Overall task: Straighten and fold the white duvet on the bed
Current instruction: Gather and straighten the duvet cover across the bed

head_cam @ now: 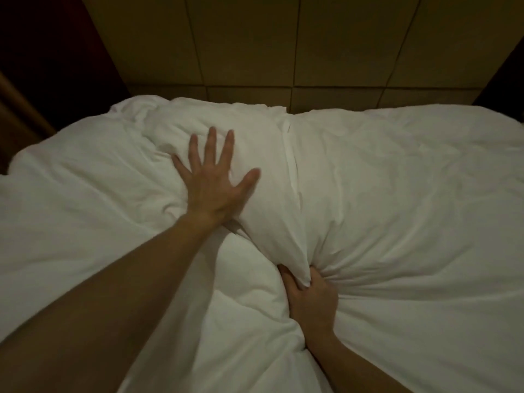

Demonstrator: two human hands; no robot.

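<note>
A white duvet [397, 222] lies spread across a bed, filling the middle and lower part of the frame from edge to edge, in a dimly lit room. The person's left hand [214, 177], reaching in from the lower left, lies flat with fingers straight and spread, pressing on a raised, puffed fold of the duvet just left of centre; it grasps nothing. The right hand [309, 296], low and slightly right of centre, is clenched around a gathered corner of that same fold, thumb and fingers curled into the cloth, with a pointed tip of fabric sticking out between them. Tight creases fan out to the right from this grip across the flatter right half of the duvet. The folded part runs from the grip upward to the upper middle of the frame, where its far end is rumpled. Left of the left forearm the duvet lies in loose, shallow wrinkles, and a thicker roll of it bulges between the two arms at the bottom centre. Behind the bed, across the top of the frame, stands a panelled headboard [255, 46] in a dull tan, its seams forming large squares. Dark areas flank it at the upper left and upper right corners.
</note>
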